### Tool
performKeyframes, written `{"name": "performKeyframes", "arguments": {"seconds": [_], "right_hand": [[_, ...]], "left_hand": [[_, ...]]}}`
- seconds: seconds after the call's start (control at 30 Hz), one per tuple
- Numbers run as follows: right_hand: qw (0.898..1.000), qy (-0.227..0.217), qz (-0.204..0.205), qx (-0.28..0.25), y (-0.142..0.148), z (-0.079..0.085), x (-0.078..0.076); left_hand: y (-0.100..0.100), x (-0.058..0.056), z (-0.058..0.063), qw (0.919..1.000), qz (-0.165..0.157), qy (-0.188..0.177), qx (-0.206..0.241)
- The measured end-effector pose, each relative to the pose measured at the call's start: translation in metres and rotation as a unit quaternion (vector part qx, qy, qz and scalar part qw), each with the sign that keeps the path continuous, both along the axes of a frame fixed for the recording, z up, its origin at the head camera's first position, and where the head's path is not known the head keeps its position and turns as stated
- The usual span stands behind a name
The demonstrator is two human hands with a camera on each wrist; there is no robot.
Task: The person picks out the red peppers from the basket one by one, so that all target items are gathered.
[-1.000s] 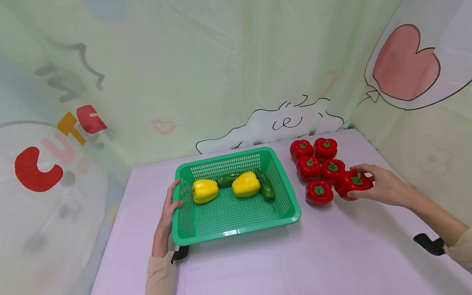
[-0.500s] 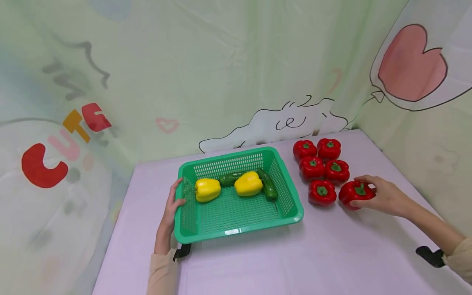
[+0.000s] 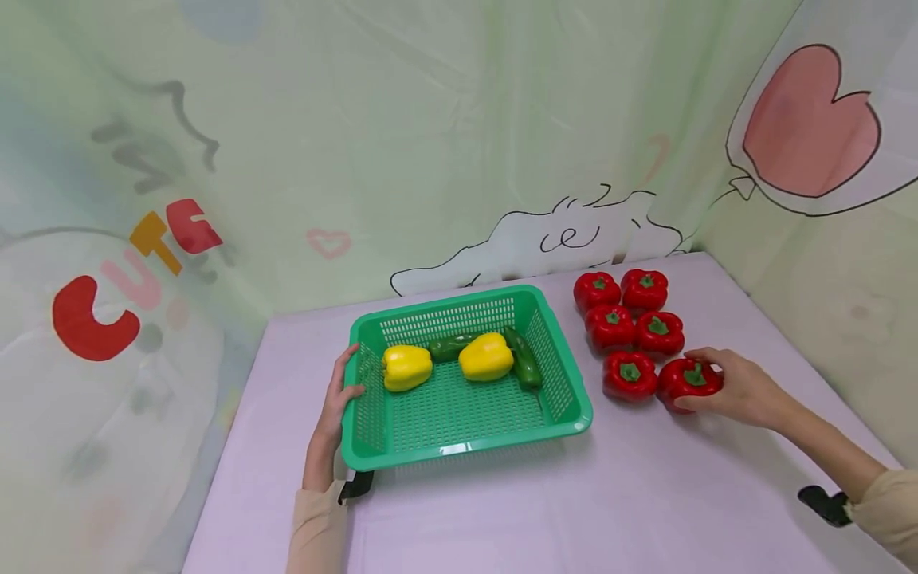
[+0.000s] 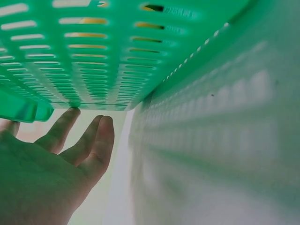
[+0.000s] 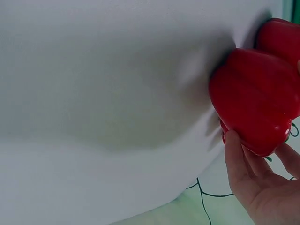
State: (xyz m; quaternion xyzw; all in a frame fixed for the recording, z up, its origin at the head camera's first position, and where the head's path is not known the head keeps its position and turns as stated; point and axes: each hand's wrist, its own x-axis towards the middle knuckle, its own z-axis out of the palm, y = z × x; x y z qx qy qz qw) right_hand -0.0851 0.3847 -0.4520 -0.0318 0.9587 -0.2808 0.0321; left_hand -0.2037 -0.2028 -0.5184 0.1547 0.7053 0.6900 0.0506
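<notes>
My right hand (image 3: pixel 742 388) grips a red bell pepper (image 3: pixel 677 391) from its right side, thumb in front and fingers behind. The pepper is at the front right of a group of red bell peppers, its green stem up, right beside the front-left pepper (image 3: pixel 629 378). In the right wrist view, the fingers (image 5: pixel 235 157) lie against the held pepper (image 5: pixel 255 96). My left hand (image 3: pixel 335 399) holds the left rim of a green plastic basket (image 3: pixel 466 445), with fingertips and thumb over the edge. In the left wrist view, the left hand's fingers (image 4: pixel 101 145) reach up along the basket's slotted wall (image 4: pixel 89 61).
Inside the basket are two yellow bell peppers (image 3: pixel 407 368) and two long green peppers (image 3: pixel 525 363). More red bell peppers (image 3: pixel 610 325) stand behind the held one. A pale table (image 3: pixel 502 518) carries everything, with a printed curtain (image 3: pixel 402 143) behind and at the sides.
The right hand has brought its red pepper down toward the table's front, from against the pepper behind to beside the front-left one. The left hand stays on the basket; the head view shifts slightly.
</notes>
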Motion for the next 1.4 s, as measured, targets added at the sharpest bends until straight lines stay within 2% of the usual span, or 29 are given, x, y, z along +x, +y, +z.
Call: {"name": "performKeyframes", "arguments": {"seconds": [0.4, 0.63, 0.8, 1.17, 1.4], "right_hand": [[1.0, 0.02, 0.012, 0.004, -0.003, -0.011, -0.003], [1.0, 0.017, -0.01, 0.011, -0.002, -0.014, -0.004], [0.999, 0.006, -0.029, 0.022, -0.001, -0.012, -0.006], [0.999, -0.008, -0.03, 0.027, 0.005, -0.012, -0.011], [0.999, 0.003, -0.018, 0.03, 0.004, -0.001, -0.024]], "left_hand": [[-0.004, -0.006, -0.006, 0.9998, 0.0, -0.021, 0.004], [-0.002, -0.009, -0.006, 0.9999, -0.004, -0.012, 0.0], [0.0, -0.012, -0.005, 0.9999, -0.005, -0.008, -0.005], [0.004, -0.015, -0.002, 0.9996, -0.002, -0.006, -0.027], [-0.002, -0.018, 0.003, 0.9994, 0.001, -0.009, -0.035]]}}
